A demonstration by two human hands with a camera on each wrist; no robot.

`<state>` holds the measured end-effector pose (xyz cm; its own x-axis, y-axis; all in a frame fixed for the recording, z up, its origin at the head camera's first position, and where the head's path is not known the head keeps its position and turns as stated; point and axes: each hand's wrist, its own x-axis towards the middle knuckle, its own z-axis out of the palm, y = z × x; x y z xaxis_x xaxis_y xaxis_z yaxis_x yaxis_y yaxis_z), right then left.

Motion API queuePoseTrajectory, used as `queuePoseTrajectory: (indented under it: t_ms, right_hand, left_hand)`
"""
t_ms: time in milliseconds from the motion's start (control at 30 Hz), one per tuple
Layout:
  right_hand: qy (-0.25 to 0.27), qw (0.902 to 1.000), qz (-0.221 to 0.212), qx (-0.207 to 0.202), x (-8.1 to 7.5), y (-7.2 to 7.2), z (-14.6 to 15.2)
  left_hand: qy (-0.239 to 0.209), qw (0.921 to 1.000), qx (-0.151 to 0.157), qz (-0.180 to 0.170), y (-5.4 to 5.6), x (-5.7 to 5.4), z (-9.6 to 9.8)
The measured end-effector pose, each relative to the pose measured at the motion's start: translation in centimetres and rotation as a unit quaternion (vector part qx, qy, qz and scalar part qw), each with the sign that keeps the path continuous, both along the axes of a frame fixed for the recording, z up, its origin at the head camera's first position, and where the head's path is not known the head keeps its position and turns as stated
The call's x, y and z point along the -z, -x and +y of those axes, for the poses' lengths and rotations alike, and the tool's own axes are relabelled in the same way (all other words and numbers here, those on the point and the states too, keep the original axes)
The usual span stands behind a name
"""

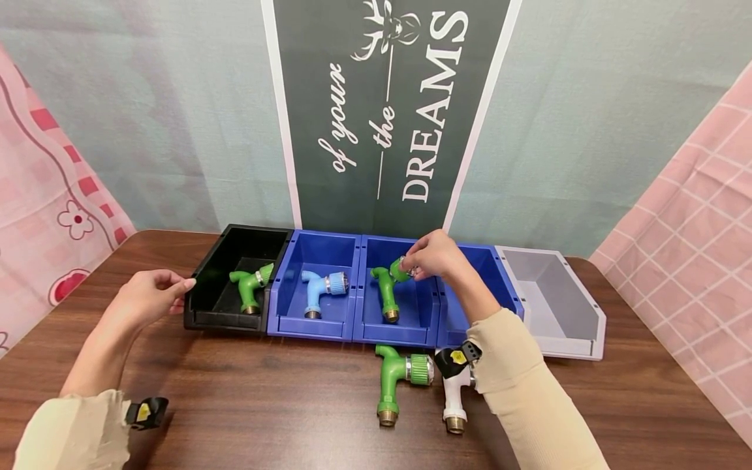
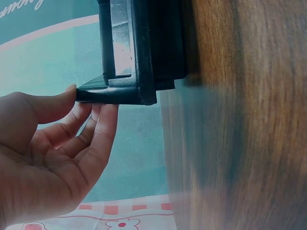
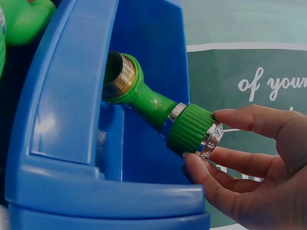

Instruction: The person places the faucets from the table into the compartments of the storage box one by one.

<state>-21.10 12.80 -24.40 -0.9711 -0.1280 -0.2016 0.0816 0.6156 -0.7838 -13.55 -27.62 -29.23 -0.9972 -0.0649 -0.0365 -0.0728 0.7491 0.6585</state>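
Observation:
My right hand (image 1: pixel 433 253) pinches the ribbed knob of a green tap (image 1: pixel 386 290), which is inside the second blue bin from the left (image 1: pixel 393 335). In the right wrist view, thumb and fingertips grip the silver end of that tap's knob (image 3: pixel 189 129), and its brass thread points away from the hand. At the far left, my left hand (image 1: pixel 147 297) holds the side edge of the black bin (image 1: pixel 226 321). The left wrist view shows the thumb on one face of that rim (image 2: pixel 124 96) and the fingers against the other.
Another green tap (image 1: pixel 248 287) lies in the black bin, and a light blue tap (image 1: pixel 315 290) in the first blue bin. A third blue bin (image 1: pixel 487 281) and a grey bin (image 1: pixel 566 347) continue the row. In front, a green tap (image 1: pixel 390 382) and a partly hidden white tap (image 1: pixel 454 398) lie on the table.

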Motion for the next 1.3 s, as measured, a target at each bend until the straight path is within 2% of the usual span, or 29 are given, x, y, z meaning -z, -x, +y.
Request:
queuePoseTrajectory:
  t_ms: [467,800,1033,1300]
  right_hand:
    - [-0.019,0.9998,0.000,0.007,1.1,0.0,-1.1]
    - [-0.033,0.9992,0.020,0.011,1.7,0.0,-1.5]
    - [-0.055,0.9983,0.018,0.004,1.3,0.0,-1.5]
    - [-0.032,0.9992,0.018,-0.013,0.5,-0.1,-0.9]
  left_hand:
    - [0.000,1.0000,0.001,0.002,0.0,-0.1,0.1]
    - [0.004,1.0000,0.003,-0.004,0.0,-0.1,0.0]
    - [0.001,1.0000,0.004,-0.003,0.0,0.0,-0.3]
    - [0.007,0.9999,0.007,0.002,0.1,0.0,-0.2]
